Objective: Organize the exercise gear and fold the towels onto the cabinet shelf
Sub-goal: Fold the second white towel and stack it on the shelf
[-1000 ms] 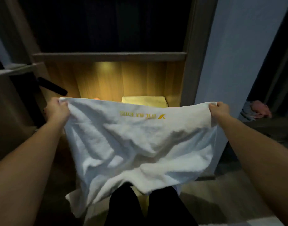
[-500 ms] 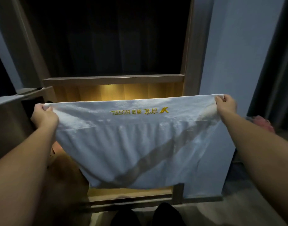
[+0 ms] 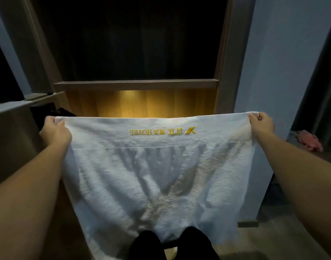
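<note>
Fingers of left hand and right hand pinch the white towel by its top corners, spread taut just in front of cabinet. Risk: one corner slips or hem drags on floor, skewing the fold. Lit shelf sits inside cabinet.

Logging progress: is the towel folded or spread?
Spread: left hand and right hand pinch the towel by its top corners; it hangs unfolded.

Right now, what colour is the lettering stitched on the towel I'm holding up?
Golden yellow, on the white towel, seen mirrored along its top band in the head view.
</note>
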The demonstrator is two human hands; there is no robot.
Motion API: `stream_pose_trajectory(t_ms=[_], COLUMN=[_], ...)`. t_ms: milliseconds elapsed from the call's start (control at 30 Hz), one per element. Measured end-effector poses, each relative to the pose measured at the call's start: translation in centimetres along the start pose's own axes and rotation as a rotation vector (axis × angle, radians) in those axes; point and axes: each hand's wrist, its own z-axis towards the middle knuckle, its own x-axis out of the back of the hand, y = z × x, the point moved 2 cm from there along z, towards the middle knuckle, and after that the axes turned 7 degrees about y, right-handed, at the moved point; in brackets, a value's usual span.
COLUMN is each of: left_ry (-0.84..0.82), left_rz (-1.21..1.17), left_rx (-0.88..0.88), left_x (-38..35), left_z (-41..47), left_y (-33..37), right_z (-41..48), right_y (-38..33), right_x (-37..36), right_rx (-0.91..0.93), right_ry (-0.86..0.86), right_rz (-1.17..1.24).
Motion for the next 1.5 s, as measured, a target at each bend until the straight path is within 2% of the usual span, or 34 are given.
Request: stream_pose_trajectory(t_ms=[433,533,633,733,800,900,1000,1100,1200,1267,1367,1500], left_ry=[-0.039,-0.068,-0.219,-0.452,-0.586,-0.740,-0.870,-0.947,-0.921,-0.908,-0.854,-0.795], left_rz=[0.087,0.045,-0.041,-0.073,-0.107,-0.220,-0.371,-0.419,-0.395,-0.403,-0.446,-0.412], left_rx=[0.074,0.018,-0.201,-0.462,-0.566,-0.604,-0.538,-0.508,-0.472,-0.429,-0.416,-0.509], left_x=[-0.3,-0.7,-2.3,-4.4,-5.2,-5.4,-4.8,-4.8,-5.1,-5.5,-5.8,-6.2], left_z=[-2.4,-3.3,-5.7,-10.1,-13.1,-16.0,-17.2,-17.9,-18.0,-18.1,-18.4,-18.6], left_y=[-0.4,0.9,4.3,7.9,9.7,11.2,12.2,12.7,11.5,9.9,8.2,8.1], right_z=[-1.8,-2.8,-5.8,-11.2,-14.2,-17.0,-18.5,-19.1,-18.7,-18.6,-18.6,-18.8], right_y=[1.5,-0.1,-4.7,-10.0,-12.3,-14.0,-14.3,-13.9,-13.2,-13.1,-13.7,-14.5], right_x=[0.3,0.2,-1.3,-2.6,-3.1,-3.3,-3.5,-3.9,-4.3,-4.6,-5.0,-5.4], right_rx=[-0.123,-0.091,0.117,0.409,0.558,0.606,0.643,0.648,0.500,0.486,0.523,0.603], right_ry=[0.042,0.034,-0.120,-0.418,-0.658,-0.984,-1.174,-1.168,-1.065,-1.013,-1.074,-1.127], right_rz=[0.046,0.063,0.157,0.275,0.283,0.224,0.188,0.245,0.379,0.370,0.333,0.262])
